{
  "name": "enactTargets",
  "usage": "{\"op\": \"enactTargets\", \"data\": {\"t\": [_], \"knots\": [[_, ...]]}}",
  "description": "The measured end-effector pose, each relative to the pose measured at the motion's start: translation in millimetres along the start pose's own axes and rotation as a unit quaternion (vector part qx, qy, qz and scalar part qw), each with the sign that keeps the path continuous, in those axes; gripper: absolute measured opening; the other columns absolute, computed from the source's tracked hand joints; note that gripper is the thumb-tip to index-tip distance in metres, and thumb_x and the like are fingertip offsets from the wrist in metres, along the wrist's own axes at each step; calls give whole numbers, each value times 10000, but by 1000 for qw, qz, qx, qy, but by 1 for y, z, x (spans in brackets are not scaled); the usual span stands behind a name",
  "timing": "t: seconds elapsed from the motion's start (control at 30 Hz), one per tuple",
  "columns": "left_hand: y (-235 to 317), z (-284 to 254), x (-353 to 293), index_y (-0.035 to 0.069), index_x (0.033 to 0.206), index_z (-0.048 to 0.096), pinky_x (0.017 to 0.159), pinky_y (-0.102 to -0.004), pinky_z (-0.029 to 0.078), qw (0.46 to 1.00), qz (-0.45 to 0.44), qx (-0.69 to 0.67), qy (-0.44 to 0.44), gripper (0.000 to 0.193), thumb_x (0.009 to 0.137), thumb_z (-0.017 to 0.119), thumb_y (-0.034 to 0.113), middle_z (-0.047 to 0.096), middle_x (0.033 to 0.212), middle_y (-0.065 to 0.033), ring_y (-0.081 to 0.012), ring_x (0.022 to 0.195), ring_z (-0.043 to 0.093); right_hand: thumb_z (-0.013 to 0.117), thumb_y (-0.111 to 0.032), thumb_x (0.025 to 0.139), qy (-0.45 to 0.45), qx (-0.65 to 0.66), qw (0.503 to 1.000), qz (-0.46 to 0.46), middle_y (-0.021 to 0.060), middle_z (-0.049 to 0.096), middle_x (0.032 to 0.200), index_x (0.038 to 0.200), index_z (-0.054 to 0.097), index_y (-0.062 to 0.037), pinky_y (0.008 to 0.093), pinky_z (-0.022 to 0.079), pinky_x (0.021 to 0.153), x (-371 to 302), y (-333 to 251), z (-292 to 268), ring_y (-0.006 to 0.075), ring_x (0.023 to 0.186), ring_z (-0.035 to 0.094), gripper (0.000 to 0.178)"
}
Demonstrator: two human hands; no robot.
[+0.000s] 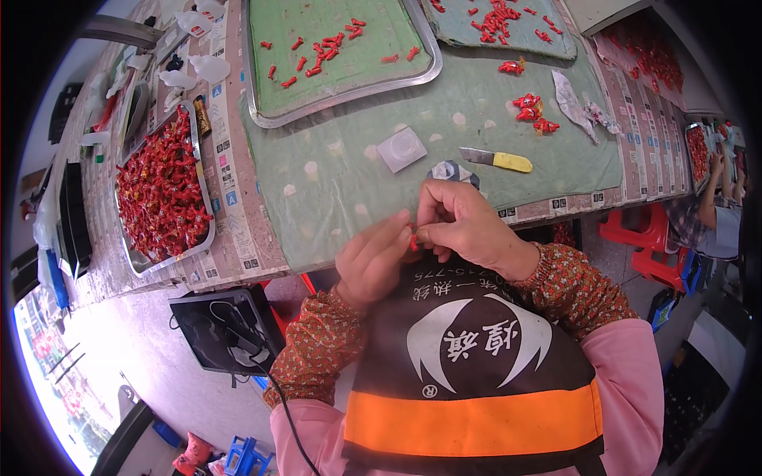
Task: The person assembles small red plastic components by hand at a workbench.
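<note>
Just past the table's near edge, my two hands meet in front of the apron. My left hand (371, 255) pinches a small red plastic-looking piece (413, 240) between thumb and fingers. Closed in a pinch, my right hand (470, 226) meets the same piece from the other side. Fingertips cover most of it, so its exact kind cannot be made out. Beyond the hands lie a knife with a yellow handle (512, 162), a whitish square block with a round mark (402, 149) and a dark patterned scrap (454, 172).
A metal tray (278, 120) with scattered red pieces stands ahead, another tray (548, 52) right of it. A heaped tray of red pieces (163, 194) sits left. Red-and-gold pieces (528, 107) and a crumpled white cloth (573, 107) lie right. Another person (718, 210) sits far right near red stools (647, 242).
</note>
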State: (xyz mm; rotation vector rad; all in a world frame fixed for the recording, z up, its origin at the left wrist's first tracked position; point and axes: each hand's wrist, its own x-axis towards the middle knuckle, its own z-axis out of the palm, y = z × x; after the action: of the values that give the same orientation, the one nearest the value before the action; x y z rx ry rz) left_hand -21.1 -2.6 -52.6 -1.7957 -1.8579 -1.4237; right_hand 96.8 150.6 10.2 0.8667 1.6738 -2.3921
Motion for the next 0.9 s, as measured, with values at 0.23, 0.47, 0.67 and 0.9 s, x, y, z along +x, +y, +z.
{"op": "enactTargets", "data": {"t": [0.23,0.47,0.67,0.9], "knots": [[0,0,0,34,972,671,735,-320,577,1000,-2,3,0,186,788,672,12,711,1061,-151,-270,885,708,638,-4,835,-1,0,1000,-3,36,600,714,814,504,-33,215,483,483,0,0,0,77,571,566,140],[3,0,4,38,997,656,741,-323,570,999,-24,-22,2,221,785,700,-5,710,1058,-150,-271,875,707,667,-38,850,-7,43,999,14,37,607,735,840,517,-38,214,496,493,-1,-4,-3,78,579,575,150],[18,-5,16,16,995,649,734,-312,552,975,-161,-150,9,212,801,715,-41,702,1007,-135,-240,864,694,661,-126,892,-11,71,997,5,24,605,753,870,552,-53,220,484,486,-9,-17,-7,81,628,584,133],[37,-16,26,31,1030,583,739,-270,541,744,-491,-451,39,182,879,664,-29,655,977,-49,-110,860,630,612,-110,941,-6,6,997,-79,14,595,819,1005,574,-21,208,493,611,-18,-17,-7,53,704,578,116]]}}
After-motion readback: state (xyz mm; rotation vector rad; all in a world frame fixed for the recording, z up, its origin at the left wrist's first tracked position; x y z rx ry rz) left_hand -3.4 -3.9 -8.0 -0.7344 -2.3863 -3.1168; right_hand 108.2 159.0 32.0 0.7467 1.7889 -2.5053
